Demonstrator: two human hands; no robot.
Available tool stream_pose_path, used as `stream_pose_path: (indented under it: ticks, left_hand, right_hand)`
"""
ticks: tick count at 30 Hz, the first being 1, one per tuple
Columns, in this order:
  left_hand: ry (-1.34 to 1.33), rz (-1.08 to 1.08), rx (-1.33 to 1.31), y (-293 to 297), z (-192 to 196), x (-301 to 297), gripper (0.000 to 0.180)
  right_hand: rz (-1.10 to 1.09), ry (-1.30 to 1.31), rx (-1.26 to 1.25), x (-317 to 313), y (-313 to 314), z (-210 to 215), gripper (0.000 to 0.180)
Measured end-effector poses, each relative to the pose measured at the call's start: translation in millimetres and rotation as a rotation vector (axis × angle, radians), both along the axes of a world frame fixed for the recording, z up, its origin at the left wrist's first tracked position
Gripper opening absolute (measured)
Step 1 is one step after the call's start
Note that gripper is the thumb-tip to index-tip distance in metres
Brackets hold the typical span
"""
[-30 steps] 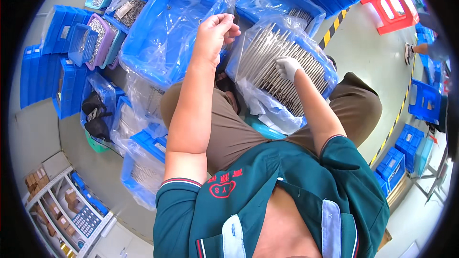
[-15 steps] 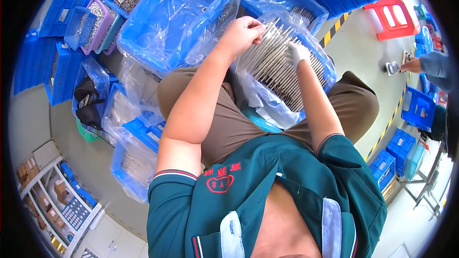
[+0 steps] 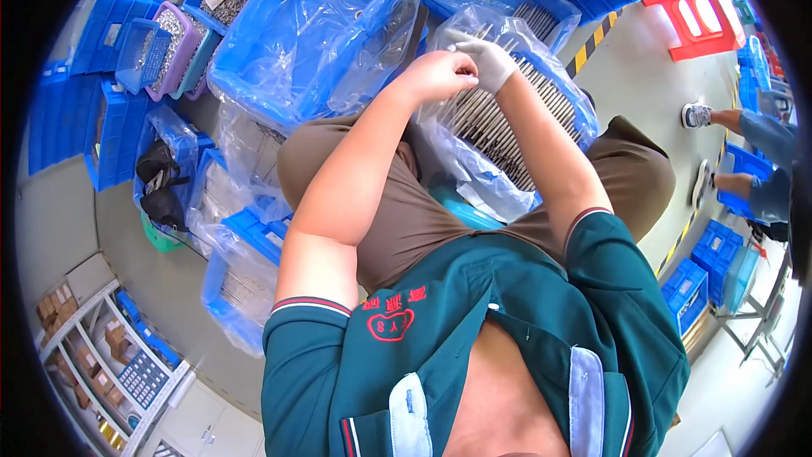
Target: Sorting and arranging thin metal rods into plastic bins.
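Observation:
A blue crate lined with clear plastic (image 3: 584,110) stands between my knees, filled with thin metal rods (image 3: 491,129) laid side by side. Over its far left part my two hands meet. My bare left hand (image 3: 440,76) has its fingers curled into a pinch; whatever is in them is too small to make out. Touching or just beside it, my right hand (image 3: 491,63) wears a white glove, its fingers bent toward the left hand. What the gloved fingers hold, if anything, is hidden.
A large blue bin lined with plastic (image 3: 296,34) stands at the far left. Another blue crate with rods (image 3: 541,21) lies beyond. Baskets of small metal parts (image 3: 173,51) are stacked left. A red plastic stool (image 3: 692,21) stands right, near another person's legs (image 3: 736,118).
My right hand has moved from above the rods leftward and away from me to meet my left hand. My left hand has come slightly nearer. Another person's legs have shifted at the right.

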State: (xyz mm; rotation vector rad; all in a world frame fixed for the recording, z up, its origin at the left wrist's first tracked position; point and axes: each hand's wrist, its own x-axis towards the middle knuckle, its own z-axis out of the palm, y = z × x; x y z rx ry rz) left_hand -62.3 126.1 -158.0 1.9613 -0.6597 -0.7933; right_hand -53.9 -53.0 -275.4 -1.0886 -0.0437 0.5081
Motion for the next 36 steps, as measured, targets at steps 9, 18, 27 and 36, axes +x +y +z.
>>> stream_pose_path:
  ticks: [9, 18, 27, 36]
  left_hand:
    - [-0.422, -0.148, 0.473, 8, -25, 0, 0.023]
    - [-0.381, 0.200, 0.510, 24, 17, 11, 0.028]
    - [-0.310, 0.414, 0.181, 31, 26, 20, 0.026]
    - [-0.370, 0.525, 0.045, 38, 46, 21, 0.025]
  right_hand:
    - [-0.109, -0.421, -0.037, 11, 12, 52, 0.022]
    - [-0.304, 0.660, -0.213, -79, -36, -35, 0.016]
    - [0.006, 0.528, 0.044, -43, 39, -4, 0.057]
    - [0.251, -0.510, -1.105, -12, 62, -7, 0.043]
